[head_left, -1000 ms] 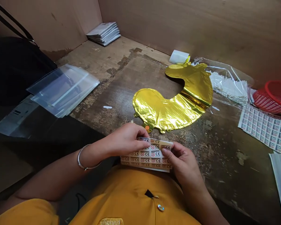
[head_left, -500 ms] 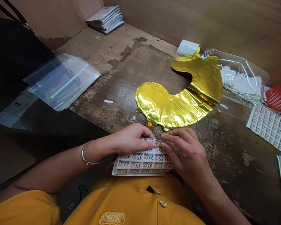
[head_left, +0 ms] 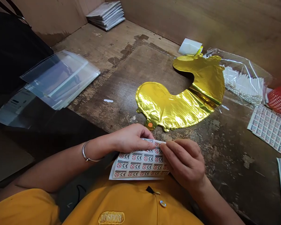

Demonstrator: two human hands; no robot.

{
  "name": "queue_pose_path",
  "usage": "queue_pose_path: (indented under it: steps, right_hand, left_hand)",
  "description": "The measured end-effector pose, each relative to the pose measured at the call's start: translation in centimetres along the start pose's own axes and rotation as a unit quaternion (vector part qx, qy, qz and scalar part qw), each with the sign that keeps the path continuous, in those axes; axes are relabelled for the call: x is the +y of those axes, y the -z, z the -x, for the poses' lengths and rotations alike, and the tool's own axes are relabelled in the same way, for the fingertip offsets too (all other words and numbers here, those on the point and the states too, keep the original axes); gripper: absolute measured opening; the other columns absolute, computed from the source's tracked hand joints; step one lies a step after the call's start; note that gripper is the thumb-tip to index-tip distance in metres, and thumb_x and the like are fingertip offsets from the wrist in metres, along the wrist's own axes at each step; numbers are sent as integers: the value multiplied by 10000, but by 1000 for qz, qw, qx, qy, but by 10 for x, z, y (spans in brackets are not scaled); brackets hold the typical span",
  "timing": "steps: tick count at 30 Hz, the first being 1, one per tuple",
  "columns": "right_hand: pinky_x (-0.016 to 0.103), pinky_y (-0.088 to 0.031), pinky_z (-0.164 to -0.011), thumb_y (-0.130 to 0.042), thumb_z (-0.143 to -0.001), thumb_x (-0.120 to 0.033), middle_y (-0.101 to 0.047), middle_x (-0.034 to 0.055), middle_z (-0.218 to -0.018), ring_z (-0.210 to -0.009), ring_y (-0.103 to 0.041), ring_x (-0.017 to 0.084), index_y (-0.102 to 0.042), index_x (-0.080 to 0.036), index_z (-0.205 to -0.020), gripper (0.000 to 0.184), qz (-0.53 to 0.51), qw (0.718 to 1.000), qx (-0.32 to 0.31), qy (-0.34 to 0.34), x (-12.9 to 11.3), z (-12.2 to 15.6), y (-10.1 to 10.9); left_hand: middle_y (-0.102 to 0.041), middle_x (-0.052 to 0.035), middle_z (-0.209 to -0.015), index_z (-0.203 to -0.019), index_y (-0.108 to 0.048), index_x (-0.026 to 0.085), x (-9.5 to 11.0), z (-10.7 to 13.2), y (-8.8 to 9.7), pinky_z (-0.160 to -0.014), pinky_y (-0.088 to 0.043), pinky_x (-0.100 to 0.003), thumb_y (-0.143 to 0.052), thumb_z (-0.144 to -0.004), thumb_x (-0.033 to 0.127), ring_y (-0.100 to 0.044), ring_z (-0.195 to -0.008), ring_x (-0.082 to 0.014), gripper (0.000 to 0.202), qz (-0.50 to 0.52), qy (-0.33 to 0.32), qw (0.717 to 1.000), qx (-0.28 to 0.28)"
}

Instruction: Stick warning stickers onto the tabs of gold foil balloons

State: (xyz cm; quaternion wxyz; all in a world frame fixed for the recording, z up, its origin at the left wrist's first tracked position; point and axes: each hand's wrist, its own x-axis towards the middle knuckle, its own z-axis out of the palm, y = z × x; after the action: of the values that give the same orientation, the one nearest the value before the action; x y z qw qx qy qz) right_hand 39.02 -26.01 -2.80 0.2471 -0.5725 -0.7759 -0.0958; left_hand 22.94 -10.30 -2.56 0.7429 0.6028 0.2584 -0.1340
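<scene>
A sheet of small CE warning stickers [head_left: 138, 164] lies at the table's near edge, against my yellow shirt. My left hand [head_left: 131, 137] pinches its top edge, fingers closed on the sheet. My right hand [head_left: 184, 161] has thumb and fingers pressed together at the sheet's upper right corner, pinching a sticker there. Just beyond my hands a flat, folded gold foil balloon [head_left: 178, 100] lies on the worn wooden table [head_left: 121, 78].
A stack of clear plastic bags [head_left: 61, 78] lies at the left, a black bag [head_left: 11, 50] behind it. White booklets [head_left: 106, 14] are stacked in the far corner. A bag of white straws [head_left: 243, 82], a red basket [head_left: 279, 98] and another sticker sheet [head_left: 269, 128] lie at the right.
My right hand has closed into a tighter pinch at the sheet's top right corner. The sheet has slid a little lower toward my shirt. The view has shifted slightly.
</scene>
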Motion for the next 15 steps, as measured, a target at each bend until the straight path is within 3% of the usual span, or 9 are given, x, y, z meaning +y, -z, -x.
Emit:
queue_pose_path:
  steps: [3,6,7,9,11,13,15]
  right_hand:
    - [360,-501,-758,-644,-804,-108,-704,25,-896,-834,-612,194,-652,-274,-990,249,-76,995,9,-70,-5,-5,5]
    - [336,-494,-706,-639,-817,-126,-644,29,-840,-797,-597,185,-637,-248,-897,146,-196,951,47,-232,-1,-18,14]
    - [326,-486,-690,-637,-830,-152,-630,25,-829,-782,-594,179,-633,-245,-874,103,-219,929,72,-290,3,-24,15]
    - [319,-469,-679,-642,-841,-214,-626,17,-809,-752,-589,172,-640,-239,-835,26,-227,892,112,-374,15,-35,14]
    - [325,-459,-697,-655,-828,-264,-636,13,-788,-741,-588,172,-649,-228,-791,51,-225,882,97,-403,27,-45,4]
    - [341,-455,-727,-652,-813,-292,-646,20,-792,-765,-591,183,-658,-217,-762,91,-224,889,49,-397,34,-53,-12]
    - [355,-449,-742,-639,-807,-298,-646,29,-799,-789,-587,194,-662,-212,-744,110,-214,895,13,-390,37,-57,-28]
  left_hand:
    - [-615,28,-648,-851,-656,147,2,1,2,-497,-393,-197,-614,-839,322,-533,-529,-91,181,-25,6,999,-19]
    - [-675,-15,-748,-885,-668,150,2,6,1,-599,-466,-258,-580,-869,297,-613,-649,-145,172,-198,-72,977,42]
    - [-694,-39,-806,-886,-670,149,1,8,0,-671,-491,-300,-564,-880,271,-639,-726,-175,162,-286,-119,947,86]
    - [-711,-90,-993,-877,-664,148,-3,11,-2,-878,-481,-416,-521,-902,205,-654,-947,-240,156,-443,-221,853,166]
    - [-654,-120,-1221,-862,-645,146,-11,11,-2,-1069,-349,-518,-479,-916,141,-574,-1189,-281,175,-529,-292,772,196]
    - [-578,-122,-1354,-868,-628,145,-19,8,0,-1151,-219,-562,-460,-919,111,-470,-1325,-284,179,-554,-316,745,195]
    - [-575,-127,-1361,-876,-618,145,-26,4,4,-1162,-195,-579,-465,-916,117,-447,-1349,-281,161,-551,-314,750,189]
